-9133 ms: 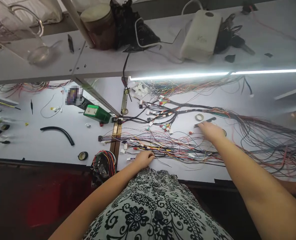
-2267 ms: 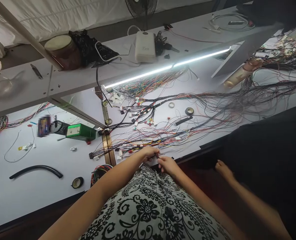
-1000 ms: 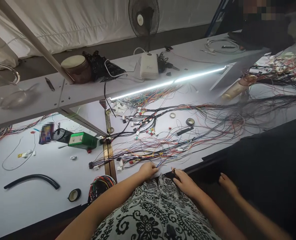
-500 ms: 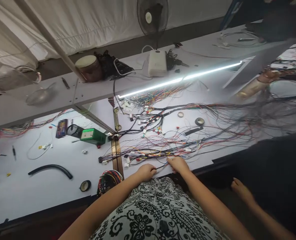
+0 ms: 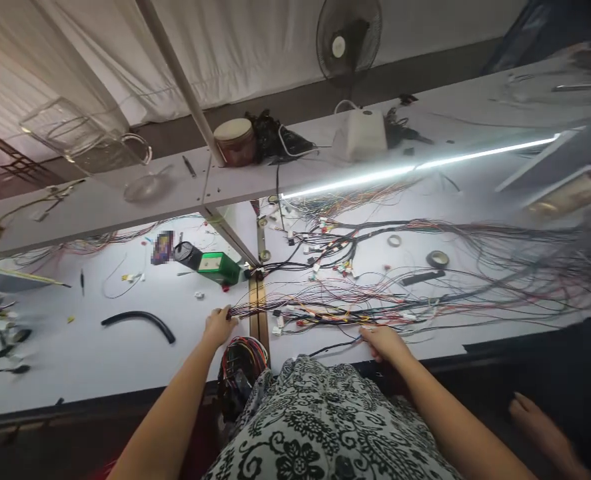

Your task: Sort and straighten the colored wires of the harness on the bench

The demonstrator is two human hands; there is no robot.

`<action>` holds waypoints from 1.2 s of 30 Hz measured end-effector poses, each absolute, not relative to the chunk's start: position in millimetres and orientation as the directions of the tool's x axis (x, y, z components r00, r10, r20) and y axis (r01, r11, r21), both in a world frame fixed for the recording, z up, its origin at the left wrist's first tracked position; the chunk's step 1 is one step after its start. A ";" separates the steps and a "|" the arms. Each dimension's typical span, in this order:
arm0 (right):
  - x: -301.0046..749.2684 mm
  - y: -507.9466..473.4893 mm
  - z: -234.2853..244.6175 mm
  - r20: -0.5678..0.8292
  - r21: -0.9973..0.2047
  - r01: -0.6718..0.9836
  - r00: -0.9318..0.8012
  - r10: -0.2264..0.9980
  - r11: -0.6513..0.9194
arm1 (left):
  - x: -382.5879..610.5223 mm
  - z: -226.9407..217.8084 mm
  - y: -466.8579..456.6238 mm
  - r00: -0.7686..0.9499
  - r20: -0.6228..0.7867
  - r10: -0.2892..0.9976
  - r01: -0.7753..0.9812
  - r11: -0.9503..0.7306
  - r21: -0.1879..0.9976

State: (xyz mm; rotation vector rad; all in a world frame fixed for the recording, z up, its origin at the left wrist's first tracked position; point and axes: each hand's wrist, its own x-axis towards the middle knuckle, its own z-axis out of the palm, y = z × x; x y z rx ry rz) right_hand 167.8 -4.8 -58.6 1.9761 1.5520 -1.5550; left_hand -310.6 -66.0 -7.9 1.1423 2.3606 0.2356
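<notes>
At the left end of a loose wire bundle, my left hand is closed over the dark connector, which the fingers mostly hide. To the right, my right hand pinches a thin dark-sleeved cable near the table's front edge. That cable's free end points left, toward the patterned clothing. Just behind the right hand lie several wires with white connectors and small coloured ones.
Black tape and a bent black tube lie on the table. A green box stands by the shelf post. Coiled wires hang at the front edge. Another person's hand shows at right. A lit strip runs under the shelf.
My left hand has let go of the dark cable and moved left onto the connector of the wire bundle. My right hand still holds the cable. The view has shifted left.
</notes>
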 end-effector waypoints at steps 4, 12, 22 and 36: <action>166.4 -1.5 -57.9 -0.799 -0.404 0.790 -0.060 0.599 -0.461 | -326.0 -12.6 -53.2 -0.453 -0.400 0.797 0.680 0.599 0.424; 162.3 -2.6 -49.6 -0.804 -0.396 0.763 -0.019 0.595 -0.511 | -331.8 44.6 -28.7 -0.386 -0.371 0.845 0.434 0.521 0.735; 160.7 0.2 -49.2 -0.818 -0.389 0.746 -0.010 0.575 -0.540 | -243.3 122.2 7.1 -0.514 -0.599 0.614 -0.730 0.053 0.681; 160.8 7.9 -43.9 -0.840 -0.351 0.781 -0.019 0.542 -0.517 | -281.3 145.3 -14.0 -0.563 -0.196 0.803 -0.282 0.037 0.959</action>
